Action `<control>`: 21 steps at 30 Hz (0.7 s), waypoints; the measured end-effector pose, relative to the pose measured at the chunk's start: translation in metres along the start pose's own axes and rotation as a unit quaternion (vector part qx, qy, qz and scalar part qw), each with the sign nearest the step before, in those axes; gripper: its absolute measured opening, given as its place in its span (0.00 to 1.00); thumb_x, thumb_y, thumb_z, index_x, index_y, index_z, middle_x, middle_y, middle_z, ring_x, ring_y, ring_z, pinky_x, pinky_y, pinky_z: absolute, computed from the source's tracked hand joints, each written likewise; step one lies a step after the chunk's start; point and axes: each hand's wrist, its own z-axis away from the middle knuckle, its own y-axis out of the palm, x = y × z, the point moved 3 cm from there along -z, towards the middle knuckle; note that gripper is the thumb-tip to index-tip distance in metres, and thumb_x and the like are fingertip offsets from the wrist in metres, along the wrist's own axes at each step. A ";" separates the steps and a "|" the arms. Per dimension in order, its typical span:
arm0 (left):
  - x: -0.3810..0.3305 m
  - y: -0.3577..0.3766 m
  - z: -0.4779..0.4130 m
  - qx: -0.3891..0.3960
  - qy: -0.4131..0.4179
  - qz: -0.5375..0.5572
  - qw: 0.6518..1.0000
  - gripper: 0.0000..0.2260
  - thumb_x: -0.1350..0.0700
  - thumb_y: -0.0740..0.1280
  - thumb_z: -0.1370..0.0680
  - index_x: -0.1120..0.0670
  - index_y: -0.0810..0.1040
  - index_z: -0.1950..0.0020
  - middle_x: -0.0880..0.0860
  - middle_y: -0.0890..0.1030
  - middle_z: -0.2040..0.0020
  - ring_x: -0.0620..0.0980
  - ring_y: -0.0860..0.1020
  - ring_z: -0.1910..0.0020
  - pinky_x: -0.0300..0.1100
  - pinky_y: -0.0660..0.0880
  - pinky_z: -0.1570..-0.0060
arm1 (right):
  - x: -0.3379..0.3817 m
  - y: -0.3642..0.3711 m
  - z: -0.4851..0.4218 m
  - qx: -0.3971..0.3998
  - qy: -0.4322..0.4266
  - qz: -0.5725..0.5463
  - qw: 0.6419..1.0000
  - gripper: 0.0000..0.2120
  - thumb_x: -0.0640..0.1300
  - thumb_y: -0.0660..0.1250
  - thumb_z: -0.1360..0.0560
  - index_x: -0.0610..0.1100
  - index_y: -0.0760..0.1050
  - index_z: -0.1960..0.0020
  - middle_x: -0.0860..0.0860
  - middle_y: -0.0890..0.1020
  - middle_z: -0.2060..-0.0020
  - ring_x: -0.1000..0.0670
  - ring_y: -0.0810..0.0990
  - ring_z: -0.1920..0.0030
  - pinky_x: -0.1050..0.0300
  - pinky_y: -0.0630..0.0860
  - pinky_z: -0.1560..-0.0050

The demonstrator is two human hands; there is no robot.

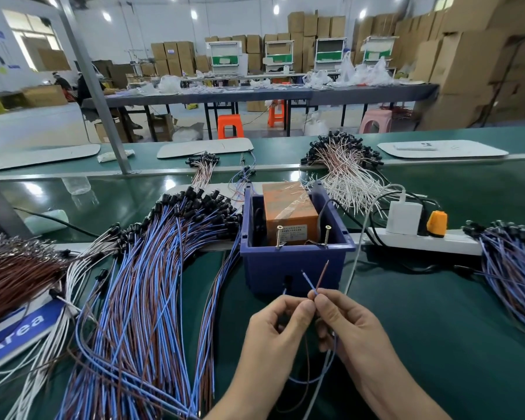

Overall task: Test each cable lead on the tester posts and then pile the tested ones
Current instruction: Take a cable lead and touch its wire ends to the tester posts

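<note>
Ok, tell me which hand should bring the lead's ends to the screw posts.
Right, I'd say. The right hand pinches the cable lead just below its splayed ends, which point up toward the screw posts; the left hand pinches beside it.

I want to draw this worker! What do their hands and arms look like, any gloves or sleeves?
No gloves: the left hand and right hand are bare, with short, plain nails. No rings, watch or bracelet show. No sleeves either: both forearms are uncovered down to the picture's edge.
</note>
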 end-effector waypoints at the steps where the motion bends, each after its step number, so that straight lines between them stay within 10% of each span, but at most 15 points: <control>1: 0.000 -0.001 0.000 0.001 0.007 -0.012 1.000 0.10 0.50 0.68 0.22 0.55 0.84 0.54 0.51 0.82 0.68 0.39 0.75 0.76 0.27 0.69 0.74 | 0.001 0.000 0.000 0.000 0.009 -0.018 1.000 0.24 0.62 0.82 0.43 0.47 0.87 0.54 0.48 0.82 0.65 0.54 0.78 0.69 0.60 0.75 0.71; 4: 0.001 -0.009 -0.001 -0.032 0.023 -0.070 0.997 0.12 0.44 0.65 0.21 0.48 0.84 0.55 0.46 0.76 0.70 0.43 0.72 0.74 0.32 0.67 0.73 | 0.008 -0.002 0.000 -0.012 0.036 -0.122 0.992 0.06 0.47 0.73 0.32 0.45 0.86 0.60 0.43 0.85 0.61 0.48 0.85 0.63 0.57 0.81 0.66; 13: -0.023 -0.045 -0.004 -0.181 0.141 -0.067 0.971 0.15 0.59 0.59 0.18 0.45 0.83 0.51 0.51 0.81 0.57 0.48 0.76 0.62 0.39 0.74 0.63 | 0.032 -0.047 -0.007 -0.124 -0.002 -0.344 0.931 0.10 0.48 0.67 0.23 0.48 0.84 0.60 0.54 0.78 0.68 0.53 0.80 0.67 0.55 0.83 0.58; 21: -0.019 -0.055 -0.006 -0.208 0.151 -0.141 0.956 0.19 0.63 0.57 0.15 0.45 0.82 0.53 0.50 0.83 0.55 0.47 0.80 0.60 0.41 0.79 0.59 | 0.016 -0.061 -0.006 -0.256 -0.016 -0.181 0.950 0.09 0.41 0.63 0.18 0.42 0.81 0.47 0.51 0.83 0.67 0.55 0.84 0.67 0.62 0.83 0.62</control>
